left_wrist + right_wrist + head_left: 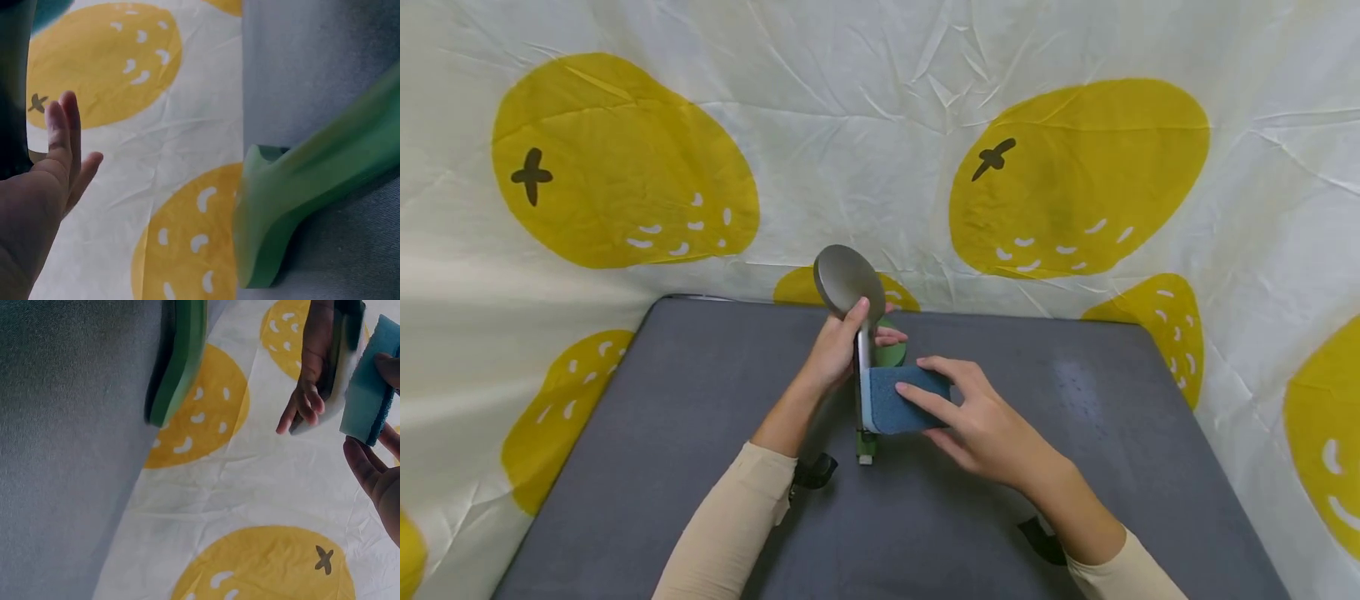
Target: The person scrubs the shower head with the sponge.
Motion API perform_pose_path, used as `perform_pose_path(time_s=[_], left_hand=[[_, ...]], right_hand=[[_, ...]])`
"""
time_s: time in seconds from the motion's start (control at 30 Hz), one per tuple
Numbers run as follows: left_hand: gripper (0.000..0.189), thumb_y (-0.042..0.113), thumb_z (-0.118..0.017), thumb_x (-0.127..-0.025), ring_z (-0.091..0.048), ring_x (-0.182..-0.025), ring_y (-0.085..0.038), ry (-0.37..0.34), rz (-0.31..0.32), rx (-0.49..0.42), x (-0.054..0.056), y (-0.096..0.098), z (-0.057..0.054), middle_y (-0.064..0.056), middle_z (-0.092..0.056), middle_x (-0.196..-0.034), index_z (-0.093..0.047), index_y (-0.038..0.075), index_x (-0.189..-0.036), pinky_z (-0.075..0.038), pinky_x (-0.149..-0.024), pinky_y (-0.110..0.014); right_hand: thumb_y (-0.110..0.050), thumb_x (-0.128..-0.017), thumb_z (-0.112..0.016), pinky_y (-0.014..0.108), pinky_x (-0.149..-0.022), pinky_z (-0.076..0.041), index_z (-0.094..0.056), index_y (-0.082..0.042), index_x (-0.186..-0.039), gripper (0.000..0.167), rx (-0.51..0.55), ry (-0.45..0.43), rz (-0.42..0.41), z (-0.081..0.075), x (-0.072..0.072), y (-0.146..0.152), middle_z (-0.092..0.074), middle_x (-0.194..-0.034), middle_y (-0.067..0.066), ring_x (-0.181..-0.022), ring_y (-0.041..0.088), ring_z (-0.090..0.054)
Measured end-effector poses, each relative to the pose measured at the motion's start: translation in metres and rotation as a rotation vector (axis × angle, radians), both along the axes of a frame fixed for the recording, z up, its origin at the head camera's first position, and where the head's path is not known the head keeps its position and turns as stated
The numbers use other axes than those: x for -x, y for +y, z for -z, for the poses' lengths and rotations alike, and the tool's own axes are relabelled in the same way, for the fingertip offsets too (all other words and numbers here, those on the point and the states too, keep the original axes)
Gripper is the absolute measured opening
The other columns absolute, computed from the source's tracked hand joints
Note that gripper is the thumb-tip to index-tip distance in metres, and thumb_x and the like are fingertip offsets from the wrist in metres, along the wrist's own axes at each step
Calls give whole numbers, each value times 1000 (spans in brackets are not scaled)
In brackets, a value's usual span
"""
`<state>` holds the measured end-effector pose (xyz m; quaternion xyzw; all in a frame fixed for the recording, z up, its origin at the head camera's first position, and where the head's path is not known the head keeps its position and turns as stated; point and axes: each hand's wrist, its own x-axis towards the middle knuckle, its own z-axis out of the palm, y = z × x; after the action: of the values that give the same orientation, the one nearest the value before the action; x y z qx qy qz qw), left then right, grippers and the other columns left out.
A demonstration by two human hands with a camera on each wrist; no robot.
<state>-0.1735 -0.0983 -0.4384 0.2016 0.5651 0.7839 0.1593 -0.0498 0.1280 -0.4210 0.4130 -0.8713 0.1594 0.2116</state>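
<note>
My left hand (838, 342) holds a large metal spoon (848, 282) upright above the table, thumb pressed on its neck and the other fingers behind it. The spoon has a wide round bowl at the top and a long handle below. My right hand (981, 417) pinches a blue sponge (910, 400) between thumb and fingers. Its lighter side meets the spoon's handle in the head view. In the right wrist view the sponge (369, 387) shows a pale layer and a darker rough layer. Below the hands lies a green utensil (319, 162) with a broad head, partly hidden in the head view.
The dark grey table (700, 400) reaches back to a white cloth (850, 150) printed with yellow fruit, which hangs behind and at both sides. Black straps (815, 472) show at the wrists near the beige sleeves (730, 517).
</note>
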Motion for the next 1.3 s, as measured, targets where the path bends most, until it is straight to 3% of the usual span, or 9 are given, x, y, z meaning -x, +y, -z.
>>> perform_pose_path(time_s=[0.13, 0.23, 0.37, 0.47, 0.73, 0.83, 0.97, 1.1, 1.3], left_hand=[[59, 42, -36, -112, -75, -94, -15, 7, -66, 22, 1, 0, -1, -26, -50, -149, -26, 8, -160, -56, -103, -49], [56, 39, -37, -112, -70, -92, -13, 5, -164, 52, 0, 1, -3, -26, -56, -137, -33, 2, -155, -58, -98, -42], [51, 28, -43, -111, -58, -105, -15, 16, -301, 90, 1, 2, -3, -23, -56, -136, -41, -5, -149, -50, -96, -28], [48, 19, -51, -109, -54, -120, -21, 38, -338, 103, 1, 1, -1, -24, -54, -144, -43, -7, -148, -45, -101, -27], [70, 3, -67, -99, -51, -136, -34, 96, -320, 86, 1, -3, 3, -23, -47, -153, -31, 2, -159, -52, -95, -19], [72, 1, -69, -97, -52, -135, -34, 95, -308, 72, 0, -4, 5, -22, -47, -153, -32, 4, -159, -53, -93, -18], [70, 2, -68, -98, -59, -121, -26, 75, -284, 68, -3, -7, 5, -21, -50, -150, -34, 9, -159, -57, -82, -22], [62, 4, -61, -103, -62, -96, -14, 15, -244, 31, -5, -7, 3, -22, -53, -143, -36, 13, -160, -56, -69, -24], [62, 0, -51, -106, -64, -96, -12, -32, -162, -35, -7, -5, -5, -25, -45, -151, -30, 12, -162, -61, -67, -25]], right_hand=[[-14, -81, -88, 52, -100, -52, -57, -18, -148, 74, 12, -1, 11, -1, -2, 7, -46, -149, 22, -130, 37, -49], [-22, -95, -77, 52, -100, -51, -56, -18, -149, 58, 21, 1, 19, -1, -1, 12, -46, -149, 22, -129, 38, -49], [-34, -103, -60, 53, -100, -50, -56, -18, -149, 49, 26, 5, 23, 1, 2, 19, -46, -150, 23, -130, 39, -49], [-30, -101, -66, 52, -99, -50, -56, -18, -150, 51, 25, 1, 34, 2, 3, 23, -46, -150, 23, -130, 39, -49], [-29, -100, -70, 54, -99, -49, -57, -18, -148, 51, 26, 9, 60, 7, 9, 37, -48, -147, 23, -128, 40, -49], [-20, -92, -80, 54, -98, -50, -57, -17, -147, 59, 21, 7, 74, 9, 10, 41, -48, -147, 24, -129, 40, -49], [-9, -79, -88, 53, -97, -51, -58, -17, -146, 75, 14, -4, 95, 10, 12, 45, -48, -147, 24, -131, 40, -47], [-7, -78, -89, 51, -95, -52, -57, -16, -147, 76, 9, 0, 100, 9, 16, 48, -48, -147, 24, -132, 40, -47], [-7, -75, -90, 53, -92, -53, -58, -15, -145, 77, 17, 68, 71, 1, 30, 46, -51, -143, 27, -128, 42, -49]])
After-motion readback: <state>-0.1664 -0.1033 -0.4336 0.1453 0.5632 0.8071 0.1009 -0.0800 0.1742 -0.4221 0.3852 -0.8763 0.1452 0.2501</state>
